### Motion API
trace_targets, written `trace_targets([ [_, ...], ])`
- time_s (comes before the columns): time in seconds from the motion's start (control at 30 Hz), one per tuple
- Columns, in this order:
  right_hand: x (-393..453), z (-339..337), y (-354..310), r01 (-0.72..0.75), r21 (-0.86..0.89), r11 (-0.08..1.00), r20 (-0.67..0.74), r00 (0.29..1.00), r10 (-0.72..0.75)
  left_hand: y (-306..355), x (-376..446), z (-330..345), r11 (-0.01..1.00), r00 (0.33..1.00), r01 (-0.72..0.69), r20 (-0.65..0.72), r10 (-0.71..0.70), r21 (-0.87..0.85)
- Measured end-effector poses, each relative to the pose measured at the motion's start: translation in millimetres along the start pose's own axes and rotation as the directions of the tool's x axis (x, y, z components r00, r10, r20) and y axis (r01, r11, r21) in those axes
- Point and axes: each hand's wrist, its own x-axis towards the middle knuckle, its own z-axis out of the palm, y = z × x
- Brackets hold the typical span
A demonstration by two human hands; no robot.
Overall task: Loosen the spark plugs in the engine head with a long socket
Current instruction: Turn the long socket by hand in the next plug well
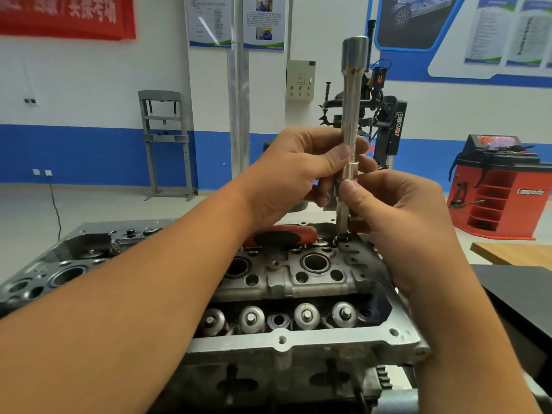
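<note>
A long chrome socket (352, 94) stands upright above the grey engine head (298, 282), its wide end up. My left hand (295, 171) grips its shaft at mid-height, thumb against the metal. Just below, my right hand (394, 213) pinches the lower collar and the thin bar under it. The bar's lower tip reaches the far right part of the head, where a small dark fitting (340, 242) shows. Open plug wells (316, 262) lie along the middle of the head. A red and black handle (280, 236) rests on the head behind my left wrist.
Valve springs (306, 316) line the head's near side. A second engine part (59, 264) sits to the left. A wooden board (513, 252) and a dark surface (519, 294) lie to the right. A red wheel balancer (501, 189) and a grey press frame (165, 144) stand behind.
</note>
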Motion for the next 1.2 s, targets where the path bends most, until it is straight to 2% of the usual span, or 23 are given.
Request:
trace_targets([
  [0.23, -2.7, -0.3, -1.8, -0.004, -0.015, 1.0, -0.017, 1.0, 0.003, -1.6, -0.3, -1.9, 0.994, 0.995, -0.004, -0.101, 0.015, 0.109],
  [0.43, -0.8, 1.3, -1.8, -0.008, 0.004, 1.0, -0.026, 1.0, 0.008, -2.0, -0.6, -0.6, 0.997, 0.999, 0.025, 0.032, -0.023, -0.068],
  [0.67, -2.5, -0.6, -2.1, -0.002, -0.03, 1.0, -0.037, 0.999, 0.001, -1.7, -0.3, -2.5, 0.997, 0.997, -0.045, -0.062, 0.049, 0.07],
  [0.87, -1.3, 0.6, -1.9, 0.0, -0.023, 1.0, -0.038, 0.999, -0.001, -0.8, 0.5, -0.6, 0.998, 1.0, -0.012, -0.008, 0.012, -0.068],
  [1.07, -2.3, -0.2, -3.2, 0.007, -0.004, 1.0, -0.04, 0.999, -0.007, 1.4, -1.4, -2.0, 0.991, 0.991, -0.102, -0.073, 0.109, 0.09],
  [1.2, -1.8, 0.2, -3.4, 0.002, 0.018, 1.0, -0.027, 1.0, -0.002, 2.2, -2.8, 0.1, 0.998, 0.999, -0.032, 0.017, 0.031, 0.054],
])
